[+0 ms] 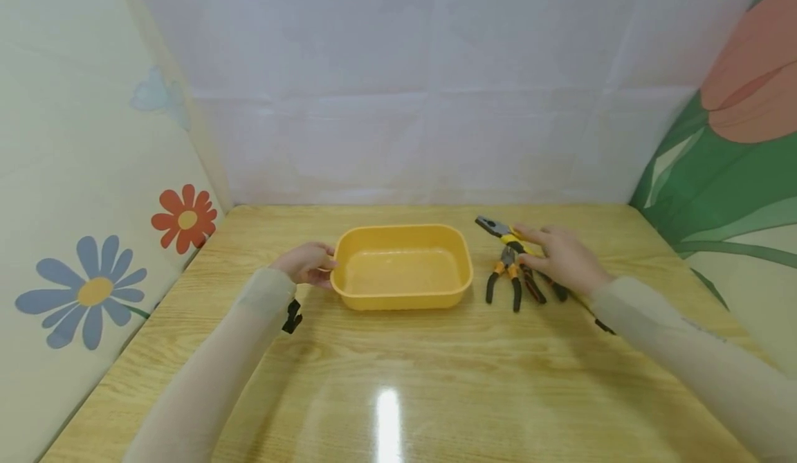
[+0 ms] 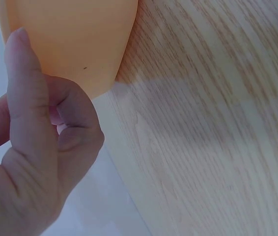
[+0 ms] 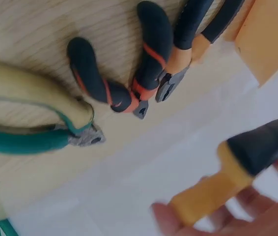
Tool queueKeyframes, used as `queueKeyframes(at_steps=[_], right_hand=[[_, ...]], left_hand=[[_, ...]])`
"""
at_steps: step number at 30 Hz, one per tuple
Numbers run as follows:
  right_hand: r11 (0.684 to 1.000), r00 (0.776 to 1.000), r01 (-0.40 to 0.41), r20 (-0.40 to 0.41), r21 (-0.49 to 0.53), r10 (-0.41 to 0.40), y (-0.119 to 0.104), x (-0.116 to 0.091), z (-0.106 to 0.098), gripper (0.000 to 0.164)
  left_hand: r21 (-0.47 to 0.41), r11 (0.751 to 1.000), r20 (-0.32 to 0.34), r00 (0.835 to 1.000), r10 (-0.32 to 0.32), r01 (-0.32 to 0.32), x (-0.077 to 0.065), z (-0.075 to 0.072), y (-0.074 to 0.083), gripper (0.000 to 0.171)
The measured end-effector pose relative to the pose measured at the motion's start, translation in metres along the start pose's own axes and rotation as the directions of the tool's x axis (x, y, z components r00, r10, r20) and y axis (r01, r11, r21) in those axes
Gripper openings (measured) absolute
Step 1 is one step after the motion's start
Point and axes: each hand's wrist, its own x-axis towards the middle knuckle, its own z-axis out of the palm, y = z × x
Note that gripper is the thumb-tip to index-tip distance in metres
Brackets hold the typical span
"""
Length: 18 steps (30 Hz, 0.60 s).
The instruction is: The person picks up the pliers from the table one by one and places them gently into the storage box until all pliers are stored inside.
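Note:
At the left end of a yellow plastic tub (image 1: 401, 302), my left hand (image 1: 308, 264) grips the rim. In the left wrist view its thumb (image 2: 26, 93) lies against the tub's wall (image 2: 80, 44), with the other fingers bent. My right hand (image 1: 569, 259) holds a pair of pliers (image 1: 495, 226) above the table, right of the tub. Their yellow and black handle (image 3: 210, 194) lies between the fingers in the right wrist view; the pliers' head is outside that view. Below are pliers with orange and black handles (image 3: 182, 34) and smaller black and red ones (image 3: 151, 54).
Pliers with beige and green handles (image 3: 36, 91) lie farther right on the wooden table (image 1: 398, 359). A pale cloth wall (image 1: 398, 103) rises behind the table. Flower-printed panels (image 1: 93, 290) stand at both sides.

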Motion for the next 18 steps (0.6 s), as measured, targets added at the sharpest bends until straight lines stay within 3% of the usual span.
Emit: queueKeyframes(at_steps=[7,14,18], right_hand=[[0.982,0.982,0.186,0.018,-0.029,-0.186,-0.001,0.007,-0.005,0.06],[0.933,0.937,0.351,0.037,-0.079,-0.349,-0.001,0.016,-0.007,0.059],[0.892,0.898,0.44,0.039,-0.103,-0.439,0.001,0.024,-0.006,0.058]], left_hand=[[-0.003,1.0,-0.005,1.0,0.001,-0.001,0.001,0.001,0.001,0.038],[-0.01,1.0,-0.012,1.0,-0.011,0.01,0.001,0.0,0.001,0.037],[-0.01,1.0,-0.007,1.0,-0.007,0.007,0.001,0.0,0.0,0.037]])
